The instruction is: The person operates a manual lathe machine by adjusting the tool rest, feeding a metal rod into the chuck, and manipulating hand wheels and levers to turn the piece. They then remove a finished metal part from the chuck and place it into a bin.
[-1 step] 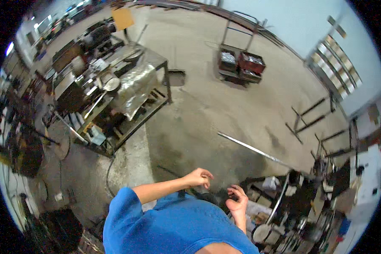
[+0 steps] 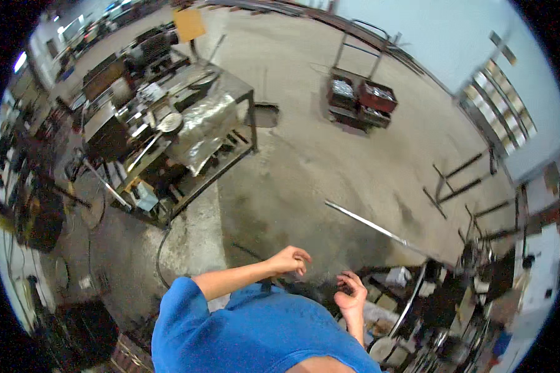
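Standing on the concrete floor, the person holds both hands free over a dark object, too blurred to identify: left hand loosely curled, right hand half open, neither gripping anything, steel rod beyond them.

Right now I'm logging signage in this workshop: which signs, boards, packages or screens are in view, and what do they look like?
Orange-yellow square board: top left of centre, beyond the cluttered metal workbench.
Red crates: on a wheeled cart, upper centre, holding metal parts.
Bright rectangle: far left edge; screen or window, cannot tell.
No labels clear enough to make out.
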Tool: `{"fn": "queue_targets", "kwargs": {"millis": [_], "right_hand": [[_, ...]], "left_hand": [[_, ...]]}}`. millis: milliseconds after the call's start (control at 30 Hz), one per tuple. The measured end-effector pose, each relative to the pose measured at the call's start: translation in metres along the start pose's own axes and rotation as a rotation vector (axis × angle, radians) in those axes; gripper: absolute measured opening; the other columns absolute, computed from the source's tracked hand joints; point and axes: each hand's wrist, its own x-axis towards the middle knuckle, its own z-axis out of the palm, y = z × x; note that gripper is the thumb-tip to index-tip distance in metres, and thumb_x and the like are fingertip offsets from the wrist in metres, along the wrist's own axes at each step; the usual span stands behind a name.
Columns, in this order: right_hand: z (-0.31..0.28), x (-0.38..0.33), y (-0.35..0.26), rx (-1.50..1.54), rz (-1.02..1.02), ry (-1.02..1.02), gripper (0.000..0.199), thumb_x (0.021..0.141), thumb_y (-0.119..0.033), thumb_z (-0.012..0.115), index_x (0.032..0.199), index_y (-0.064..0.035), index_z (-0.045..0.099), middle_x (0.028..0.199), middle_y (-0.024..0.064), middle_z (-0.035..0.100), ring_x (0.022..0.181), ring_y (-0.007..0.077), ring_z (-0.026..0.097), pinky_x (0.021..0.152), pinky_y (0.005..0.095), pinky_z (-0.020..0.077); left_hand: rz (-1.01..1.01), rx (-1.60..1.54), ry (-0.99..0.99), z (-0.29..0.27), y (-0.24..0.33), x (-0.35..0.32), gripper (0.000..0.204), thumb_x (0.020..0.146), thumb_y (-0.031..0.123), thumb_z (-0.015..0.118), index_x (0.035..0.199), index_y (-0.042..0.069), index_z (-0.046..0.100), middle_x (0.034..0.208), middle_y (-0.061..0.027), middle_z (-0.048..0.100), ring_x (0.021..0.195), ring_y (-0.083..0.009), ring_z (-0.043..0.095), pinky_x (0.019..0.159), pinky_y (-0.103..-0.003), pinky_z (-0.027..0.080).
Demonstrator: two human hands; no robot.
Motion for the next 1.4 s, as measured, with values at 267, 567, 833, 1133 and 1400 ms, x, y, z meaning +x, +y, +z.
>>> {"fn": "queue_targets", "kwargs": {"millis": [267,567,833,1133,1400], "right_hand": [[0.034,0.205,-0.029,-0.393,-0.233,-0.083,0.041,0.051,-0.009,0.056,0.090,0.0004,0.062,0.104,0.0155,0.058,0.091,0.0293,0.057,0.079,0.0327,0.0445],[0.093,0.325,-0.020,-0.409,-0.240,-0.546,0.044,0.053,-0.013,0.060,0.095,-0.0032,0.063,0.088,0.0188,0.061,0.080,0.0312,0.060,0.073,0.0359,0.0472],[0.170,0.443,-0.185,-0.373,-0.836,-0.604,0.049,0.061,-0.020,0.062,0.106,-0.0031,0.054,0.106,0.0167,0.052,0.099,0.0337,0.048,0.086,0.0437,0.0391],[0.176,0.515,-0.399,-0.301,-1.424,-0.372,0.025,0.057,-0.018,0.064,0.071,0.0019,0.061,0.072,0.0130,0.057,0.070,0.0194,0.054,0.064,0.0393,0.0432],[0.193,0.675,-0.336,0.016,-1.191,0.374,0.018,0.058,-0.016,0.062,0.069,-0.0011,0.062,0.066,0.0091,0.055,0.059,0.0176,0.053,0.058,0.0309,0.0478]], "left_hand": [[0.117,-0.142,0.549,-0.093,0.062,-0.001,0.025,0.081,0.015,0.059,0.099,-0.001,0.058,0.081,-0.0074,0.063,0.066,-0.0132,0.061,0.054,-0.024,0.040],[0.289,-0.438,0.748,-0.161,0.096,0.013,0.033,0.076,0.005,0.053,0.108,-0.004,0.052,0.091,-0.0126,0.059,0.079,-0.0162,0.061,0.064,-0.023,0.045],[0.084,-0.235,0.529,-0.296,0.163,0.086,0.036,0.078,0.012,0.054,0.109,-0.004,0.050,0.085,-0.0105,0.060,0.074,-0.0176,0.058,0.069,-0.028,0.046],[0.001,-0.080,0.381,-0.405,0.293,0.174,0.031,0.073,0.000,0.047,0.103,-0.008,0.051,0.079,-0.0129,0.060,0.072,-0.0190,0.059,0.071,-0.029,0.047],[-0.018,-0.108,0.316,-0.464,0.311,0.300,0.030,0.073,0.004,0.052,0.102,-0.006,0.054,0.080,-0.0109,0.061,0.072,-0.0178,0.060,0.067,-0.026,0.047]]}}
